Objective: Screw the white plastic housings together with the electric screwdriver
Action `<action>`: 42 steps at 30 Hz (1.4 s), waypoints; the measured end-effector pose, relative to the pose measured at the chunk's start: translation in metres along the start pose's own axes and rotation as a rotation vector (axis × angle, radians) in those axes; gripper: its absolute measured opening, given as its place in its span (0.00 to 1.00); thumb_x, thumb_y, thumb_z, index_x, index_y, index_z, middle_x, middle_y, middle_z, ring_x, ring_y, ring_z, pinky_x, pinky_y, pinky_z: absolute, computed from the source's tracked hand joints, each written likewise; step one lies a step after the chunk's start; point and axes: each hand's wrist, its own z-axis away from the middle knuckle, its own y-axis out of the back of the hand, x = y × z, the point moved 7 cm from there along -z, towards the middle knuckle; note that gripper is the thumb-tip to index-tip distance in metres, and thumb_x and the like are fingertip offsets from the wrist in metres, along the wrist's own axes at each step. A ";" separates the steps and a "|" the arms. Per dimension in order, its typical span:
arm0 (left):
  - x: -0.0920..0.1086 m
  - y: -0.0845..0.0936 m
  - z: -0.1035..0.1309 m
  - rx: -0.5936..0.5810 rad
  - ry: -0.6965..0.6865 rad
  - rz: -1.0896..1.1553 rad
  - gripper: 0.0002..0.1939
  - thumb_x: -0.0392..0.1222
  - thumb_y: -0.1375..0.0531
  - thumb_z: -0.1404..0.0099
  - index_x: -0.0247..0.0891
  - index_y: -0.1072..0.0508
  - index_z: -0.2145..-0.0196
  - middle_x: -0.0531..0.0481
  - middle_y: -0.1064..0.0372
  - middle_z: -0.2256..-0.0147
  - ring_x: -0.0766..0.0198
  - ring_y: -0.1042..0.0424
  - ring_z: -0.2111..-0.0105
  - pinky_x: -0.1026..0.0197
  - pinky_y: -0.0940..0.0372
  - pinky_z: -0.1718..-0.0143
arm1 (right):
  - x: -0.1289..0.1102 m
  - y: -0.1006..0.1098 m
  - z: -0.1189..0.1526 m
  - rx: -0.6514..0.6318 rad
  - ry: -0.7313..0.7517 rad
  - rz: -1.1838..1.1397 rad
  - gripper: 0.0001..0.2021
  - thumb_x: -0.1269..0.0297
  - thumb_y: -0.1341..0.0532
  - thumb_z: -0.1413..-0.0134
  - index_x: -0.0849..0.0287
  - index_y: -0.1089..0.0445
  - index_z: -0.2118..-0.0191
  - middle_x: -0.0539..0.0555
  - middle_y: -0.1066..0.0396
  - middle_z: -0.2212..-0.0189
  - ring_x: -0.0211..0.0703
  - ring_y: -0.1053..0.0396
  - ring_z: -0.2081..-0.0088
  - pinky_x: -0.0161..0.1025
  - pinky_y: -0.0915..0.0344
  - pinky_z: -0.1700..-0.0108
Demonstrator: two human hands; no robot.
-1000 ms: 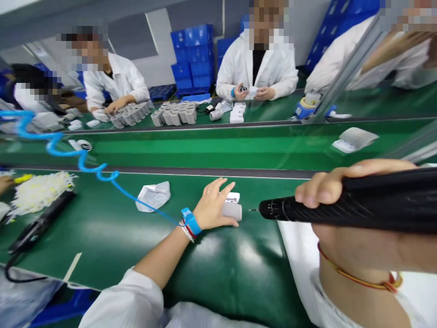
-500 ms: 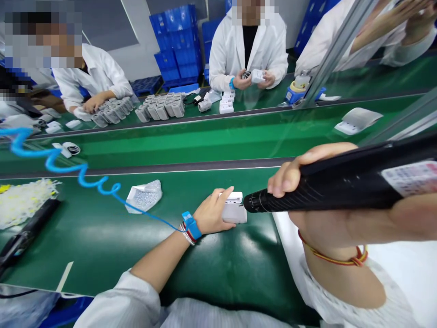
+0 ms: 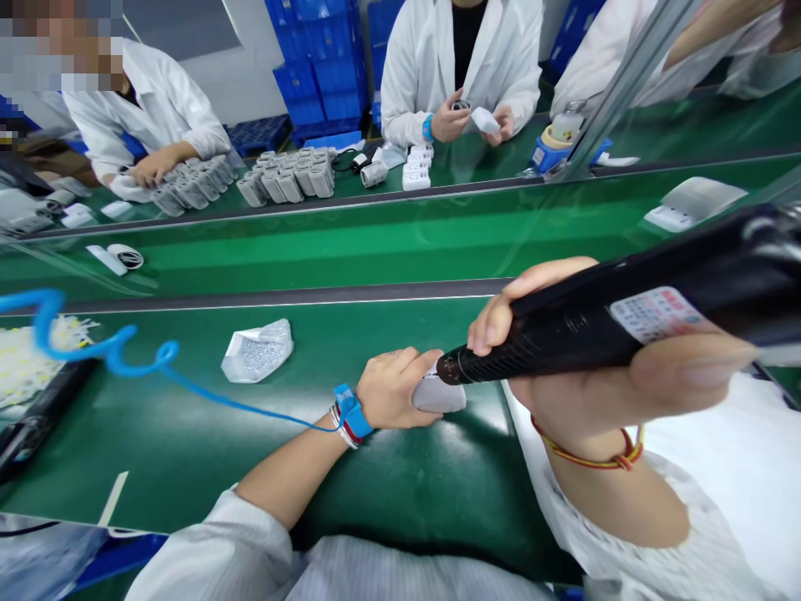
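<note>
My left hand (image 3: 397, 388) grips a small grey-and-white plastic housing (image 3: 441, 398) on the green worktop (image 3: 250, 451). A blue wrist strap (image 3: 351, 411) with a coiled cord circles my left wrist. My right hand (image 3: 563, 392) is wrapped round a black electric screwdriver (image 3: 581, 330), held slanting with its nose down to the left. The screwdriver's nose reaches the top of the housing beside my left fingers; whether the bit touches a screw is hidden. Left of my left hand lies an open white packet (image 3: 258, 351) of small shiny pieces, probably screws.
At far left are a pile of white and yellow small parts (image 3: 31, 359) and another black tool (image 3: 50, 413). A green conveyor channel (image 3: 313, 242) runs behind the worktop, carrying white parts. Across it, co-workers in white coats handle parts near rows of grey housings (image 3: 291, 177).
The screwdriver has moved left and its nose now overlaps the housing, which has tilted under my left hand. The view has shifted slightly downward. A co-worker opposite has turned a white part.
</note>
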 end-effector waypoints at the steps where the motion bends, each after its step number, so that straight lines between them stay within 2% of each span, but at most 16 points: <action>1: 0.000 0.000 0.000 -0.006 0.000 -0.001 0.33 0.62 0.46 0.47 0.36 0.35 0.50 0.48 0.33 0.69 0.61 0.31 0.69 0.60 0.34 0.68 | 0.002 0.000 0.000 -0.001 -0.011 0.005 0.28 0.31 0.46 0.60 0.51 0.33 0.66 0.50 0.35 0.80 0.45 0.37 0.81 0.41 0.41 0.83; 12: 0.005 0.003 -0.001 0.004 -0.039 0.003 0.32 0.62 0.47 0.46 0.37 0.35 0.50 0.49 0.34 0.70 0.61 0.31 0.70 0.60 0.35 0.69 | 0.004 0.000 0.002 0.002 -0.069 -0.094 0.27 0.34 0.40 0.62 0.54 0.33 0.65 0.51 0.34 0.79 0.45 0.36 0.80 0.41 0.40 0.80; 21: 0.006 0.003 -0.002 0.000 -0.043 0.002 0.32 0.62 0.48 0.45 0.38 0.36 0.50 0.49 0.33 0.68 0.61 0.30 0.69 0.60 0.34 0.67 | 0.005 -0.001 0.000 -0.005 -0.054 -0.073 0.26 0.35 0.41 0.60 0.54 0.32 0.65 0.51 0.35 0.80 0.44 0.37 0.80 0.40 0.41 0.81; 28: 0.008 0.005 -0.004 0.022 -0.048 -0.012 0.31 0.61 0.45 0.47 0.37 0.35 0.51 0.49 0.33 0.69 0.61 0.30 0.70 0.59 0.34 0.70 | 0.004 0.000 -0.008 0.056 -0.027 -0.099 0.28 0.34 0.40 0.64 0.57 0.31 0.72 0.51 0.36 0.84 0.44 0.39 0.84 0.40 0.42 0.85; 42: 0.008 0.009 -0.007 0.025 -0.031 0.008 0.32 0.60 0.44 0.49 0.36 0.35 0.52 0.48 0.32 0.68 0.59 0.30 0.70 0.58 0.34 0.69 | 0.007 0.000 -0.009 0.033 0.036 -0.084 0.26 0.37 0.44 0.57 0.60 0.32 0.73 0.52 0.36 0.85 0.42 0.39 0.85 0.38 0.42 0.86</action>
